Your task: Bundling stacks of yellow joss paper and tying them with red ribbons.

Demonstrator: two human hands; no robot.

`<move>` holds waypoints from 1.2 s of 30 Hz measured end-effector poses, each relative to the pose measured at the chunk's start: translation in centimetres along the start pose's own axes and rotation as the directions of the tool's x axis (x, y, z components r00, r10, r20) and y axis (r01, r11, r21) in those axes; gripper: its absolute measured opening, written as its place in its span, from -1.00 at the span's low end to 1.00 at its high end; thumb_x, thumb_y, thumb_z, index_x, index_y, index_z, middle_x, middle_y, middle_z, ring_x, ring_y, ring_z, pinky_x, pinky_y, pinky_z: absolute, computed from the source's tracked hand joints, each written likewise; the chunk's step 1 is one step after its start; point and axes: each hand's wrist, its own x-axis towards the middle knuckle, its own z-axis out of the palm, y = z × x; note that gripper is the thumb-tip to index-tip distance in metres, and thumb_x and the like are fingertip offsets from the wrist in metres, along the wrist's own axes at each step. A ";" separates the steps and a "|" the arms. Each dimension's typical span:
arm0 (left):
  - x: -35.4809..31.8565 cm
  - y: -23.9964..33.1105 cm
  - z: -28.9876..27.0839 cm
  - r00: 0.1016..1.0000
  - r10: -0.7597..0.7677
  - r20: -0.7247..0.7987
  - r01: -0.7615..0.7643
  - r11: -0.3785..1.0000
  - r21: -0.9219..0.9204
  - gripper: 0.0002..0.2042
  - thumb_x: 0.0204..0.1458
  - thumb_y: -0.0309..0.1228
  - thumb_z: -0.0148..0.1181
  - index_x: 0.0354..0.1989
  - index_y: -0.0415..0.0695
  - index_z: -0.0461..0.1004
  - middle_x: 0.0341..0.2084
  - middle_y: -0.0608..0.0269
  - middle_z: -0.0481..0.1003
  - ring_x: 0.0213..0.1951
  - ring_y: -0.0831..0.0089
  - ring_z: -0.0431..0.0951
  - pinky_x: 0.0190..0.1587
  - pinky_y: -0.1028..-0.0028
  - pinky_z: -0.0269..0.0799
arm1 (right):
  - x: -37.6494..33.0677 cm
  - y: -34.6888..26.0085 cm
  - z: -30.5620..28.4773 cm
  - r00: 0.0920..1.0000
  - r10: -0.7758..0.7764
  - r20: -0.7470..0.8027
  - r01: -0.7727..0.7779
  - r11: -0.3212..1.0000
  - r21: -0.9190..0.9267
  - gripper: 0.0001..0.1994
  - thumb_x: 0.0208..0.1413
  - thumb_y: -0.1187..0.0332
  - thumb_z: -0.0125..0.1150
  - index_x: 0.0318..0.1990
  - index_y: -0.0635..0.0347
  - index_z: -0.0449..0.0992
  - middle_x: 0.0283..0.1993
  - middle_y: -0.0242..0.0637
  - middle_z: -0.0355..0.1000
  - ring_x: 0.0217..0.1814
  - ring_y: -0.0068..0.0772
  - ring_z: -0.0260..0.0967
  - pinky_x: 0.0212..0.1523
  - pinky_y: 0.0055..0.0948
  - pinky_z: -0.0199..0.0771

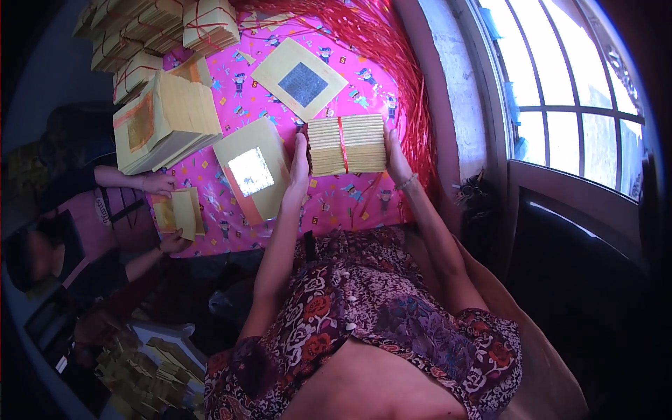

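Note:
A bundle of folded yellowish paper (365,145), bound round its middle with a red plastic strip (343,143), is held between my two hands over the pink table. My left hand (301,159) presses flat along its left end and my right hand (397,157) along its right end. Left of my left hand lies a yellow paper sheet (271,148) with a shiny silver square and an orange band. Beyond the bundle, another sheet (278,68) carries a dark grey square.
A tall paper stack (183,105) stands at the left, with several strapped bundles (210,26) behind it. Loose red strips (413,91) hang along the right edge. At the left, a co-worker's hands (161,185) handle folded paper (185,212). A barred window (560,105) is right.

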 end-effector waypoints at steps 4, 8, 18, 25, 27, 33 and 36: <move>-2.2 -1.2 0.1 0.985 -0.026 -0.171 0.070 0.965 0.254 -0.27 0.15 0.13 -0.18 0.29 -0.25 0.01 0.21 0.00 0.16 0.24 0.26 0.14 0.26 0.37 0.01 | -1.8 1.4 -0.5 0.991 -0.125 -0.053 0.110 0.968 -0.226 -0.35 0.29 0.03 -0.21 0.35 0.33 -0.10 0.37 -0.05 -0.04 0.42 -0.28 -0.13 0.36 -0.36 -0.09; -3.6 -3.6 -0.4 0.971 0.096 -0.218 0.009 0.899 0.438 -0.20 0.05 0.05 0.09 0.28 -0.32 0.01 0.19 -0.20 0.18 0.21 0.11 0.22 0.21 0.28 0.14 | -3.5 3.4 -2.2 0.984 -0.174 -0.029 0.156 0.935 -0.319 -0.40 0.21 0.24 0.06 0.29 0.39 0.05 0.29 0.00 0.10 0.33 -0.26 0.07 0.28 -0.40 0.08; -5.5 -6.1 0.2 0.925 0.314 -0.215 -0.230 0.911 0.341 -0.49 0.09 -0.33 0.17 0.15 -0.32 0.19 0.04 0.11 0.33 0.03 0.41 0.35 0.08 0.42 0.28 | -7.7 0.1 1.9 0.888 -0.435 -0.149 0.284 0.773 -0.568 -0.37 0.02 0.36 0.29 0.22 0.37 0.16 0.12 -0.09 0.20 0.14 -0.22 0.25 0.15 -0.34 0.27; -7.9 -1.7 0.7 0.738 0.670 0.077 -0.375 0.313 0.873 -0.65 -0.10 -0.37 0.31 -0.08 -0.04 0.46 -0.17 0.12 0.34 -0.12 0.15 0.38 -0.09 0.28 0.32 | -8.3 -1.6 1.0 0.706 -0.673 0.223 0.395 0.112 -0.912 -0.63 -0.18 0.36 0.36 -0.12 -0.03 0.50 -0.20 -0.34 0.35 -0.13 -0.30 0.30 -0.14 -0.31 0.25; -7.6 -1.1 0.8 0.695 0.702 0.155 -0.378 0.173 0.909 -0.75 -0.09 -0.38 0.30 -0.18 -0.01 0.53 -0.23 0.24 0.39 -0.19 0.26 0.40 -0.14 0.31 0.31 | -8.0 -1.6 1.6 0.660 -0.670 0.339 0.426 -0.039 -0.904 -0.72 -0.12 0.33 0.28 -0.17 -0.15 0.53 -0.26 -0.52 0.37 -0.18 -0.44 0.29 -0.18 -0.37 0.19; -7.3 -1.2 0.4 0.628 0.736 0.252 -0.429 0.058 0.902 -0.84 -0.11 -0.35 0.30 -0.30 0.04 0.56 -0.37 0.39 0.42 -0.30 0.36 0.40 -0.24 0.36 0.27 | -7.7 -1.6 2.1 0.624 -0.665 0.410 0.495 -0.070 -0.866 -0.79 -0.11 0.37 0.23 -0.25 -0.13 0.55 -0.34 -0.56 0.37 -0.26 -0.47 0.30 -0.21 -0.38 0.18; -7.5 -1.0 0.9 0.628 0.731 0.265 -0.440 0.054 0.896 -0.85 -0.12 -0.36 0.31 -0.33 0.02 0.55 -0.42 0.39 0.42 -0.30 0.36 0.40 -0.24 0.36 0.25 | -7.3 -1.8 2.0 0.606 -0.667 0.433 0.512 -0.090 -0.854 -0.81 -0.13 0.34 0.26 -0.28 -0.10 0.54 -0.37 -0.55 0.36 -0.27 -0.47 0.29 -0.23 -0.38 0.17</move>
